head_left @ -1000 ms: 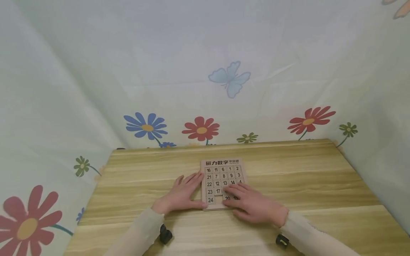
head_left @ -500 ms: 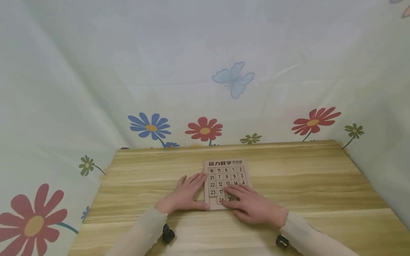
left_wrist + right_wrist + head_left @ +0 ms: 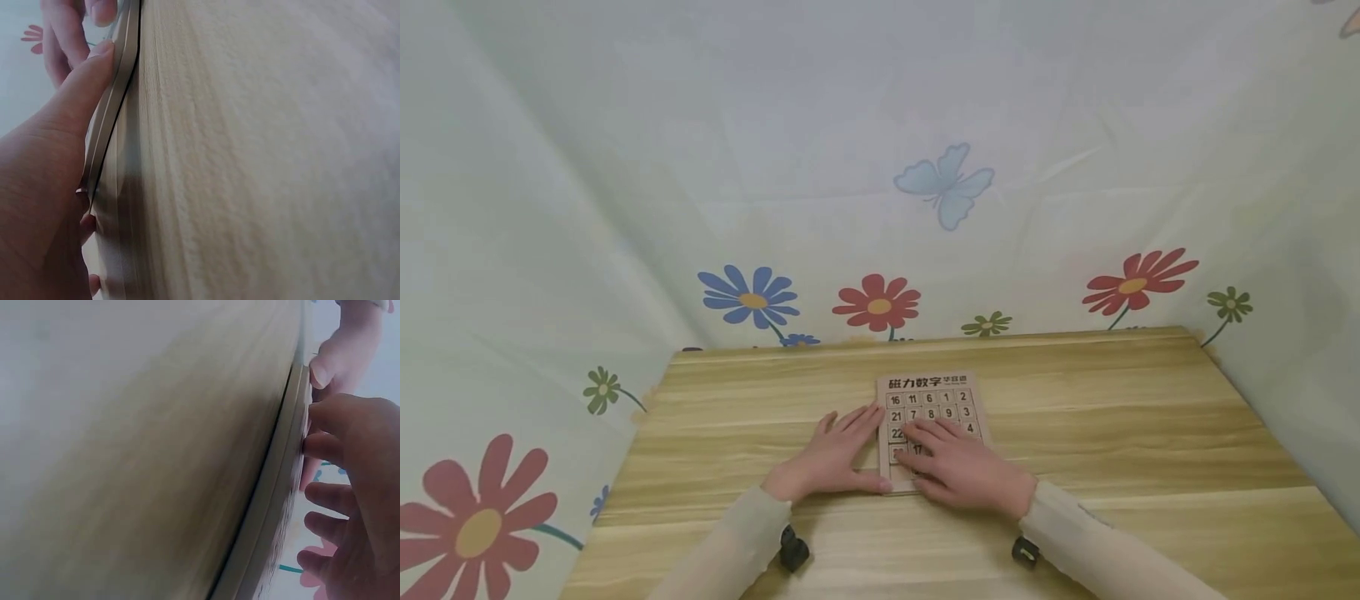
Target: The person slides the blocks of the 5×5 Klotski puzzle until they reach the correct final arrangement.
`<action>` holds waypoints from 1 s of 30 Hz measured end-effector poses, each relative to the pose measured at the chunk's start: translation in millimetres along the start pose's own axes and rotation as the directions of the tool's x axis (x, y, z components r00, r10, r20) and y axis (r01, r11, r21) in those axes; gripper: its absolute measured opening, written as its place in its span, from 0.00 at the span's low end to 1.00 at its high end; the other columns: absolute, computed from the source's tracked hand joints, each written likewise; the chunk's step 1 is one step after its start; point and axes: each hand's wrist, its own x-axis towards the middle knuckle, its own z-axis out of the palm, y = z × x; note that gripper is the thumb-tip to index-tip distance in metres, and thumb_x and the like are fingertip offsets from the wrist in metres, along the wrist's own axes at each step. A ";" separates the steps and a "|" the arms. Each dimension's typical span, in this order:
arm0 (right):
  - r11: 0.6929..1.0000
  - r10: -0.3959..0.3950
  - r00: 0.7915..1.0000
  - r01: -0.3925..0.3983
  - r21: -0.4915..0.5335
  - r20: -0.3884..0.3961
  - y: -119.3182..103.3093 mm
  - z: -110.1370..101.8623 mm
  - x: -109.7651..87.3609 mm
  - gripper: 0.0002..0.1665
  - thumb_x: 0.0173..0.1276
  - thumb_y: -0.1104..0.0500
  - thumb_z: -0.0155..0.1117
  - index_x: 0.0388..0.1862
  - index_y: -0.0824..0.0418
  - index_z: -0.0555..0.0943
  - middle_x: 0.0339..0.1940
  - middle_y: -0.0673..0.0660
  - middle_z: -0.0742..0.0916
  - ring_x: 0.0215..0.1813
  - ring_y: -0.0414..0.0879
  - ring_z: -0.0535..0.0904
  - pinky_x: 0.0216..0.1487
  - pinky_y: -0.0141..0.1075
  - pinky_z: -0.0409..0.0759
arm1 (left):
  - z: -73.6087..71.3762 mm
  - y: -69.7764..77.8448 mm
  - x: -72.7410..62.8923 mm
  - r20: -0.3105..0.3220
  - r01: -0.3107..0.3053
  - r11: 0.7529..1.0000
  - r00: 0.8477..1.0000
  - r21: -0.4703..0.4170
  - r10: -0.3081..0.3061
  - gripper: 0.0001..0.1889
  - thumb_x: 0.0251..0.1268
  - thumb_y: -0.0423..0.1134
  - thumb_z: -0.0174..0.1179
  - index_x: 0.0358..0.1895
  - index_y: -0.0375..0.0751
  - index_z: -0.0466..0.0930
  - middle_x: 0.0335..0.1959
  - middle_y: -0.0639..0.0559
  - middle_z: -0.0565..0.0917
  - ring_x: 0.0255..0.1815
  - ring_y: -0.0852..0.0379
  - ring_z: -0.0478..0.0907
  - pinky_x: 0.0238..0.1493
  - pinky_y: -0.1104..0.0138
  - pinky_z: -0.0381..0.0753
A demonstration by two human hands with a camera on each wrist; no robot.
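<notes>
Left fingers (image 3: 857, 422) outstretched; right fingers (image 3: 331, 498) slightly bent, apart.

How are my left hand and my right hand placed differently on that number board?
Your left hand sits along the left edge of the board, while your right hand reaches over its face from the right. Your right hand hides several numbered tiles; your left hand leaves the tiles in sight. Both come out of pale sleeves.

tan board (image 3: 883, 454), blk nos. (image 3: 931, 413), floral wht cloth (image 3: 820, 167)
</notes>
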 end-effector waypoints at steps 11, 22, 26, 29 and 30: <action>0.996 0.042 0.999 -0.044 0.083 0.019 3.0 0.7 1.7 0.30 0.81 0.45 0.55 0.76 0.53 0.75 0.80 0.62 0.71 0.80 0.62 0.64 0.78 0.62 0.61 | 0.5 1.0 0.0 -0.002 0.006 1.000 1.000 0.000 -0.006 0.63 0.57 0.80 0.59 0.86 0.45 0.44 0.87 0.51 0.47 0.86 0.48 0.47 0.80 0.37 0.42; 0.993 0.112 0.990 -0.114 0.020 0.081 8.7 0.0 12.4 0.31 0.82 0.41 0.52 0.77 0.52 0.74 0.81 0.62 0.71 0.81 0.61 0.63 0.80 0.60 0.59 | 0.2 1.1 0.6 -0.002 0.007 1.000 1.000 0.000 -0.007 0.63 0.58 0.79 0.60 0.86 0.44 0.46 0.87 0.50 0.49 0.86 0.46 0.49 0.80 0.36 0.44; 0.998 0.060 0.993 -0.061 0.008 0.104 1.5 -7.5 7.3 0.30 0.82 0.40 0.52 0.76 0.51 0.76 0.80 0.60 0.72 0.81 0.59 0.64 0.80 0.60 0.60 | 0.7 0.7 0.2 -0.003 0.009 1.000 1.000 0.007 -0.009 0.63 0.57 0.80 0.59 0.86 0.44 0.45 0.87 0.50 0.48 0.86 0.47 0.48 0.80 0.36 0.43; 0.998 0.067 0.993 -0.069 0.013 0.095 1.3 -7.1 9.4 0.30 0.82 0.41 0.53 0.75 0.52 0.77 0.80 0.61 0.72 0.80 0.59 0.65 0.79 0.61 0.59 | 0.7 1.0 -0.1 -0.002 0.011 1.000 1.000 0.002 -0.011 0.63 0.57 0.80 0.60 0.86 0.45 0.45 0.87 0.50 0.48 0.86 0.47 0.48 0.80 0.37 0.42; 0.996 0.082 0.992 -0.085 0.024 0.091 2.6 -6.0 11.5 0.30 0.81 0.42 0.54 0.75 0.53 0.77 0.80 0.61 0.72 0.80 0.60 0.65 0.80 0.61 0.59 | 0.8 1.2 -0.2 -0.004 0.009 1.000 1.000 -0.002 -0.009 0.63 0.57 0.79 0.60 0.86 0.44 0.45 0.87 0.50 0.48 0.86 0.47 0.48 0.80 0.37 0.42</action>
